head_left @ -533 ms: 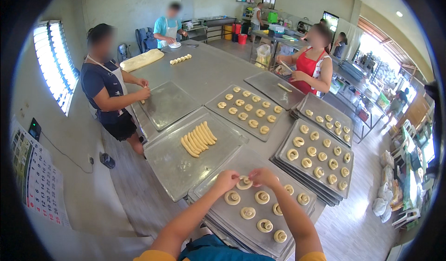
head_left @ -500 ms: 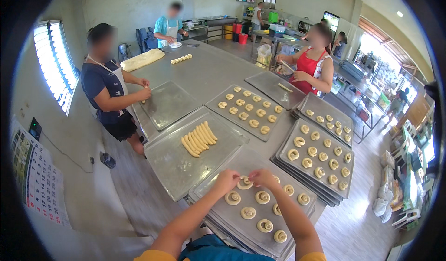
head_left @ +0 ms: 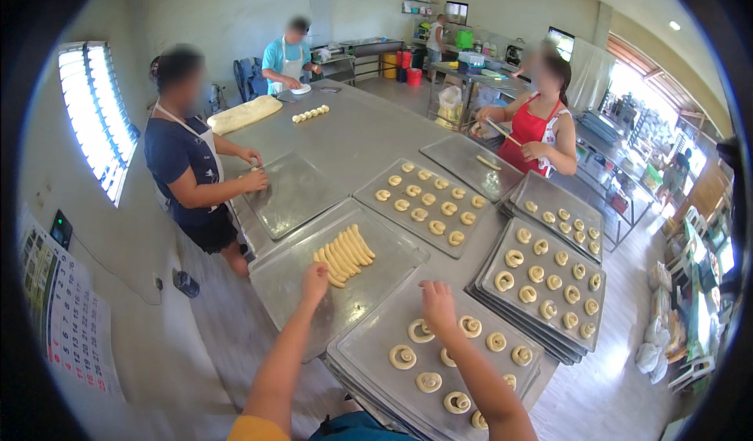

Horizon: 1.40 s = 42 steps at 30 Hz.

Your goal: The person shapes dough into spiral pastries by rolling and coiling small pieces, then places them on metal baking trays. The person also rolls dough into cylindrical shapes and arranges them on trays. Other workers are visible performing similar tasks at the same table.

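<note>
The left hand point(head_left: 315, 280) is at the near end of the dough strips point(head_left: 343, 256), which lie side by side on the left tray point(head_left: 380, 280); whether it grips one is unclear. Packed so close, a lifted strip could drag or stretch its neighbour. The right hand point(head_left: 438, 304), loosely curled and seemingly empty, hangs over the near tray point(head_left: 361, 353); a dipping wrist could flatten a dough coil point(head_left: 402, 356). A bump could shift the trays on the worktop point(head_left: 353, 139).

Yellow-orange sleeve point(head_left: 257, 429), teal-blue garment point(head_left: 362, 428)
</note>
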Tool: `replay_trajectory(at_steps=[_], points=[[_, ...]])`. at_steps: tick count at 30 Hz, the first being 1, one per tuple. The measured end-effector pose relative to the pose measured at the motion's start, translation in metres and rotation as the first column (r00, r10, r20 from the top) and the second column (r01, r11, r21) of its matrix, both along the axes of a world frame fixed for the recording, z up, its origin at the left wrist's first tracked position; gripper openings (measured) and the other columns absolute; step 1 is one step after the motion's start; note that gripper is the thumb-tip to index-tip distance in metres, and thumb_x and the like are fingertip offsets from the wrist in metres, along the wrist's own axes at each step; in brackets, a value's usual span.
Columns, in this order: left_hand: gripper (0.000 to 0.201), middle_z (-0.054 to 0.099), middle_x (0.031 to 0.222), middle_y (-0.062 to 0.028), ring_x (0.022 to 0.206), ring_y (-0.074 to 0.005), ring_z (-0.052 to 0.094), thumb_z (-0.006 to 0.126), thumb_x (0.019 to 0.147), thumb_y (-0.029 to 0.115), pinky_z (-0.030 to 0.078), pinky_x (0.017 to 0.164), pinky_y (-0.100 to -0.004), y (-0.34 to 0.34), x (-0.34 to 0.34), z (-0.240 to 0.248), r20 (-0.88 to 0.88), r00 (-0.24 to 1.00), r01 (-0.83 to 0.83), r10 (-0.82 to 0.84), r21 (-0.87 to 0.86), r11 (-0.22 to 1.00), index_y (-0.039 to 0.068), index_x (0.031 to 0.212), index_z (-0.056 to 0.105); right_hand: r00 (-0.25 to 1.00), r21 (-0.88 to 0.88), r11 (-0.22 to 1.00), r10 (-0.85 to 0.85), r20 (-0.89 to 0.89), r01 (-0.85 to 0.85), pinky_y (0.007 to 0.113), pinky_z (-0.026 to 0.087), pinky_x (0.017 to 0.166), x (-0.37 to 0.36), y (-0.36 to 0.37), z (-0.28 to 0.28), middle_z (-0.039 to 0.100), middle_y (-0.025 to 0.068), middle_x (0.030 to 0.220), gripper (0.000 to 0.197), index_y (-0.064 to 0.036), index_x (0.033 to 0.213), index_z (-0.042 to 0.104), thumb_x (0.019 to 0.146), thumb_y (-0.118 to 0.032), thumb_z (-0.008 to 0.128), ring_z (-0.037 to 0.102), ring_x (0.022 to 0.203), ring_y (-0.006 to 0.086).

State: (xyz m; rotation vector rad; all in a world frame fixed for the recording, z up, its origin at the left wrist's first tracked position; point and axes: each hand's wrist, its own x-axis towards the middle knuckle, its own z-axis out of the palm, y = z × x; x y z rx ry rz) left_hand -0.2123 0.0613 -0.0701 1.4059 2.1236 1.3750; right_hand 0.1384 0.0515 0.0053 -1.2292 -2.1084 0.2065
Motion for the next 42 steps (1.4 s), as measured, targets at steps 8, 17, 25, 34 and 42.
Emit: replay_trajectory(at_steps=[8, 17, 25, 34, 42], points=[[0.02, 0.058, 0.11, -0.0278, 0.1, -0.0386, 0.06, 0.066, 0.082, 0.008, 0.049, 0.086, -0.0427, 0.076, -0.076, -0.045, -0.223, 0.975, -0.034, -0.012, -0.202, 0.979, 0.002, 0.101, 0.068, 0.98, 0.004, 0.998, -0.057, 0.19, 0.057, 0.046, 0.042, 0.085, -0.025, -0.001, -0.033, 0.054, 0.0119, 0.103, 0.031, -0.0126, 0.123, 0.056, 0.092, -0.014, 0.051, 0.052, 0.097, 0.0323], [0.028, 0.068, 0.084, -0.0166, 0.082, -0.0342, 0.067, 0.069, 0.075, 0.009, 0.052, 0.076, -0.0423, 0.025, -0.055, 0.051, -0.17, 0.976, 0.089, -0.133, -0.245, 0.965, 0.006, 0.103, 0.069, 0.992, -0.182, 0.977, -0.118, -0.041, 0.109, 0.05, 0.041, 0.086, -0.021, 0.006, -0.018, 0.057, 0.0126, 0.108, 0.041, -0.0124, 0.128, 0.052, 0.089, -0.017, 0.061, 0.051, 0.102, 0.0351], [0.014, 0.071, 0.087, -0.0075, 0.081, -0.0145, 0.067, 0.072, 0.085, 0.009, 0.053, 0.073, -0.0283, -0.093, 0.091, 0.228, 0.406, 0.575, 0.748, -0.71, 0.092, 0.658, 0.001, 0.098, 0.073, 0.926, -0.125, 0.945, 0.258, -0.274, -0.301, 0.045, 0.044, 0.091, -0.057, -0.031, 0.037, 0.062, 0.0154, 0.111, 0.041, -0.0079, 0.128, 0.055, 0.09, -0.018, 0.066, 0.056, 0.105, 0.032], [0.015, 0.07, 0.094, -0.0077, 0.08, -0.0133, 0.066, 0.069, 0.088, 0.003, 0.055, 0.075, -0.0256, -0.165, 0.004, 0.262, 0.599, 0.698, 0.241, -0.393, 0.32, 0.916, -0.004, 0.101, 0.071, 0.851, -0.475, 0.706, 0.417, -0.32, -0.525, 0.035, 0.045, 0.065, 0.063, -0.139, 0.161, 0.061, 0.012, 0.085, 0.023, -0.0038, 0.112, 0.06, 0.1, -0.023, 0.055, 0.056, 0.071, 0.0228], [0.019, 0.07, 0.085, -0.005, 0.075, -0.0097, 0.062, 0.066, 0.093, 0.009, 0.051, 0.07, -0.0246, -0.208, 0.053, 0.259, 0.39, 0.709, 0.662, -0.587, -0.08, 0.746, -0.003, 0.105, 0.072, 0.968, 0.131, 0.99, -0.027, -0.25, 0.061, 0.034, 0.045, 0.062, 0.18, -0.191, 0.269, 0.064, 0.0129, 0.085, 0.013, 0.0007, 0.1, 0.066, 0.096, -0.007, 0.057, 0.059, 0.07, 0.023]])
